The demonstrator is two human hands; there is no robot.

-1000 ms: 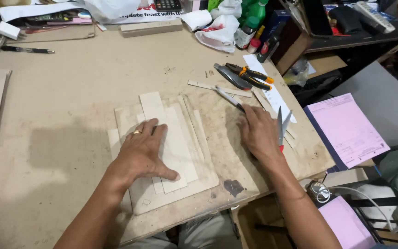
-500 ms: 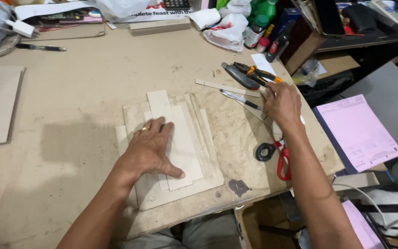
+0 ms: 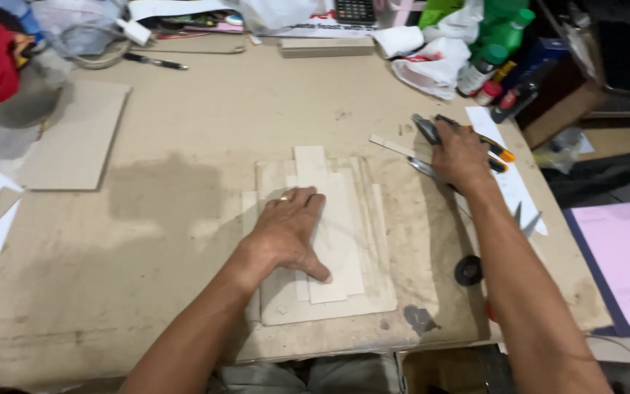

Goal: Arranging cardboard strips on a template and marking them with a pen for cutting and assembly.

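Pliers [image 3: 432,131] lie under right hand [image 3: 459,155]'s loose grip.

The left hand [image 3: 288,232] is lying flat, fingers spread; the right hand [image 3: 459,155] is reaching forward, palm down, fingers curled.

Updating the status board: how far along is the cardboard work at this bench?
Done: several cut cardboard strips lie stacked on a larger sheet. In hand: the left hand presses flat on that stack, and the right hand rests on the tools at the table's right, over a grey utility knife. Whether it grips it cannot be told. Left: no cutting is underway; the scissors lie untouched.
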